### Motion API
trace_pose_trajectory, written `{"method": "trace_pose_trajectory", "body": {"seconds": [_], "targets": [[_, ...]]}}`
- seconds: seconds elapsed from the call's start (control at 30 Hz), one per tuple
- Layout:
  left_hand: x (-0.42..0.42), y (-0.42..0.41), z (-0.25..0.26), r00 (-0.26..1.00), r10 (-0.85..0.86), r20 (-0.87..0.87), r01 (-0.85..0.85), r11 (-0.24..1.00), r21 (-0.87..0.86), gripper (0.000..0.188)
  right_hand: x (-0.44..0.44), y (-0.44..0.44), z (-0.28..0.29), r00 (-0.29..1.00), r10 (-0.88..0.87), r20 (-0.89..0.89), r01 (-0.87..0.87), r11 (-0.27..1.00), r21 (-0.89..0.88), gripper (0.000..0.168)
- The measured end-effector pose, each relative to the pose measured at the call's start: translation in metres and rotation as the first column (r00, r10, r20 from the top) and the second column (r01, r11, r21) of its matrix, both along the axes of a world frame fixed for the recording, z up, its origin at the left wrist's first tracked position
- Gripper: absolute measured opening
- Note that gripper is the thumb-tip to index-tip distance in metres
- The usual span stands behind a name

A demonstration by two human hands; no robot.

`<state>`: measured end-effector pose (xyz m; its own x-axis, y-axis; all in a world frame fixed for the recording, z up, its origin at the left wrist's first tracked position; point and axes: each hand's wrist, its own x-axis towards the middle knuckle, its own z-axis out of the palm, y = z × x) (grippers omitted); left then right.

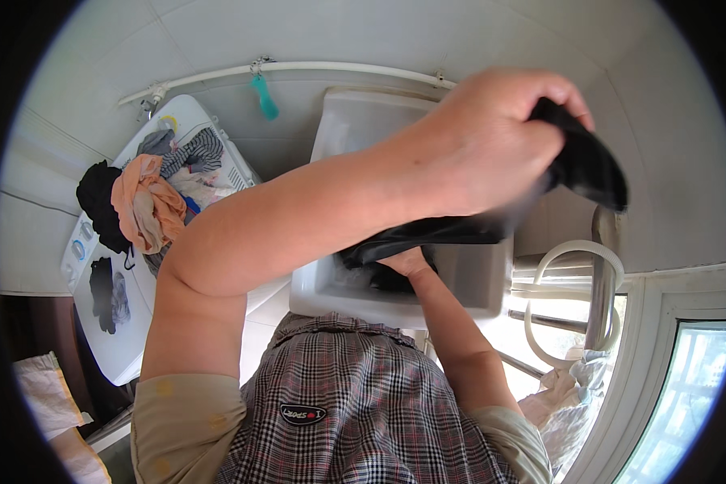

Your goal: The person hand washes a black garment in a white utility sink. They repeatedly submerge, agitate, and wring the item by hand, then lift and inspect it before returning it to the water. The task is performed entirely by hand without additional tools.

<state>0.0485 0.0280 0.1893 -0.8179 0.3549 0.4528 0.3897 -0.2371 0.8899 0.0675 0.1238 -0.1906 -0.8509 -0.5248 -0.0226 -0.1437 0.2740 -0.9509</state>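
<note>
My left hand [508,133] reaches across to the upper right, raised over the right side of a white basin [484,290]. It is shut on a wet-looking black cloth [587,163], one end of which hangs beyond the fingers. From there the cloth stretches back down to the left, blurred in part. My right hand [406,261] is low in the basin, against the underside of the stretched cloth; its fingers are hidden, so its grip cannot be told. More black fabric [393,279] lies beneath it, beside what looks like water.
At left, a white washing machine [139,339] bears a peach cloth [148,206], a black garment [101,206] and a striped cloth [199,151]. A white pipe [339,66] with a hanging teal object [264,97] runs along the wall. A pale hose [538,272] loops at right, near a window.
</note>
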Motion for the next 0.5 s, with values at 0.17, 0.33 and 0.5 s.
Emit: {"method": "trace_pose_trajectory", "body": {"seconds": [0.17, 0.33, 0.5], "targets": [[-0.001, -0.016, 0.023, 0.975, 0.130, -0.179, -0.099, 0.980, 0.174, 0.017, -0.023, -0.011, -0.013, 0.936, -0.336, -0.110, 0.346, 0.935, 0.085, 0.058], [-0.006, -0.109, 0.005, 0.981, 0.189, -0.035, -0.146, 0.850, 0.506, 0.017, -0.031, 0.036, 0.099, 0.834, -0.301, 0.463, 0.528, 0.680, -0.508, 0.049], [-0.025, -0.176, -0.044, 0.858, 0.327, 0.397, -0.491, 0.751, 0.441, 0.029, -0.038, 0.104, 0.179, 0.891, -0.431, 0.143, 0.452, 0.810, -0.372, 0.037]]}}
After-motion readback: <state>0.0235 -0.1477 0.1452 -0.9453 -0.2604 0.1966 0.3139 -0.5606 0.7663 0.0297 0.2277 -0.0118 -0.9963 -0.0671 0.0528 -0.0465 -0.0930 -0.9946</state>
